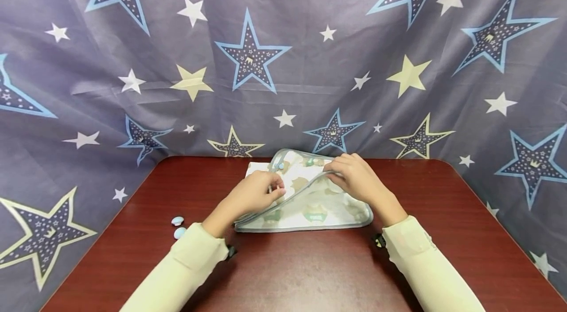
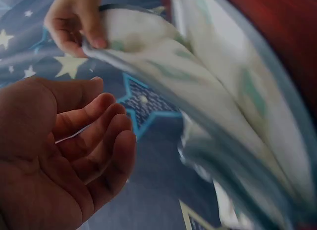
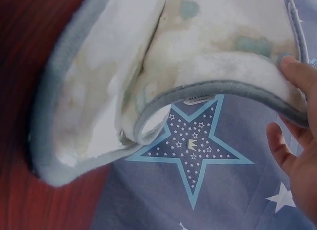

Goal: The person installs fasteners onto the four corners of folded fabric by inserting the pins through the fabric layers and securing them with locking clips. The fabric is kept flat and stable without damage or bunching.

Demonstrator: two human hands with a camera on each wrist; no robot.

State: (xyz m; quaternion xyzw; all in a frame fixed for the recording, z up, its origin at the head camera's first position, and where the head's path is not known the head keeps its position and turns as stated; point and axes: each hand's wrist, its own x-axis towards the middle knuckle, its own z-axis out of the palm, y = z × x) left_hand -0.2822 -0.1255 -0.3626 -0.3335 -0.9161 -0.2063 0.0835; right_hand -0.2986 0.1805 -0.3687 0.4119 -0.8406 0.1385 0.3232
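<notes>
A white fleece blanket (image 1: 305, 211) with green and tan prints and a grey-blue bound edge is folded on the table, its upper layer partly lifted. My right hand (image 1: 353, 176) pinches the raised edge at the far right; in the right wrist view the blanket (image 3: 213, 57) arches down from those fingers. My left hand (image 1: 259, 193) hovers over the blanket's left part, its fingers loosely bent and nothing between them, as the left wrist view shows the same hand (image 2: 74, 141). A small light-blue piece (image 1: 281, 166) shows on the blanket's far left part.
Two small mushroom-shaped pieces with light-blue caps lie at the table's left: a farther piece (image 1: 177, 221) and a nearer piece (image 1: 179, 233). The dark red table (image 1: 310, 272) meets a star-printed curtain (image 1: 283, 71) at its back and sides. A white tag (image 3: 200, 99) hangs under the blanket's edge.
</notes>
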